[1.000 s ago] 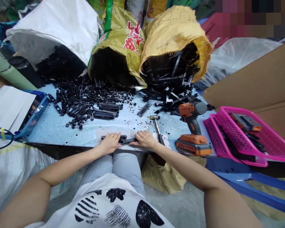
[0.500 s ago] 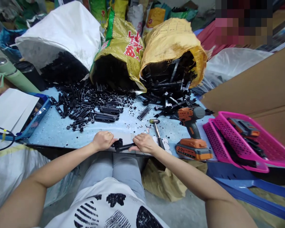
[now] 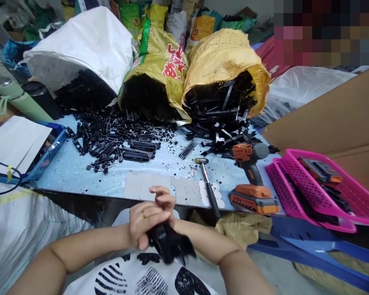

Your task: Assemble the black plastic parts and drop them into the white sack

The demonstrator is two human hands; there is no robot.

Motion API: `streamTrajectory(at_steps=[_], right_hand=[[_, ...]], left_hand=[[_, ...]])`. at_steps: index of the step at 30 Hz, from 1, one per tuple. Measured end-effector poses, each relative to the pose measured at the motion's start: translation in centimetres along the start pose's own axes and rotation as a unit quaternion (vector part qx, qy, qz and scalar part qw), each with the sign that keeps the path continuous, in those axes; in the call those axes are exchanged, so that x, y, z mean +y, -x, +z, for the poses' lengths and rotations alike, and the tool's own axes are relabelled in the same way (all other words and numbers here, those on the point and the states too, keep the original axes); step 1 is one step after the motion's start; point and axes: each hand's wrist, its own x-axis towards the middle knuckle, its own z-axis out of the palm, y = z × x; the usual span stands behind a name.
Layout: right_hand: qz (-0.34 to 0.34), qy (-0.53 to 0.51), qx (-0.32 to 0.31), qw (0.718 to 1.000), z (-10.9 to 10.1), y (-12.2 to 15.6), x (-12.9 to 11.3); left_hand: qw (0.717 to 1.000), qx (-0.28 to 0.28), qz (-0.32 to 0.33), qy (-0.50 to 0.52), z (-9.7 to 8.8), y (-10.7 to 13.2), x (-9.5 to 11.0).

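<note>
Shifted since earlier frame: left hand, right hand, long black part, from pale-blue counter's near edge to before white printed shirt. White woven sack, olive-gold printed sack, yellow woven sack along far edge, mouths nearward, probably for easy reach. Orange-grey cordless drill upright toward right near corner; black-handled hammer overhangs near edge. Hands pressed together at part's upper end; blur hides grip.

Bright on the blue surface, dark in the bags.
Light falls from above, so the white bag glows and the yellow bag is mostly black inside. The moving black part is smeary. The pink basket stretches near the edge. Blocky squares hide the top right.
</note>
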Motion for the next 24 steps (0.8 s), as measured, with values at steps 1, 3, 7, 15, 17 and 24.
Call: streamTrajectory(at_steps=[1, 3, 7, 15, 17, 24], right_hand=[[0.014, -0.005, 0.030, 0.999, 0.6, -1.1, 1.0], [-0.009, -0.033, 0.060, 0.998, 0.5, -4.5, 3.8], [0.016, 0.056, 0.045, 0.997, -2.7, -13.7, 11.9], [0.197, 0.289, 0.031, 0.936, -4.2, -28.8, 20.4], [0.200, 0.309, 0.017, 0.930, -3.7, -30.9, 20.6], [0.220, 0.202, 0.046, 0.953, -5.4, -30.4, 21.0]], left_hand=[[0.999, 0.043, 0.021, -0.001, 0.0, 0.0, -1.0], [0.993, 0.099, 0.043, -0.055, -0.1, -0.1, -3.5], [0.969, -0.030, -0.006, -0.245, 0.0, -0.6, -9.0], [0.938, -0.147, -0.086, -0.301, 0.6, -5.7, -16.1], [0.942, -0.112, -0.107, -0.298, 0.1, -6.4, -16.6], [0.836, -0.011, -0.424, -0.348, -7.7, -5.3, -21.1]])
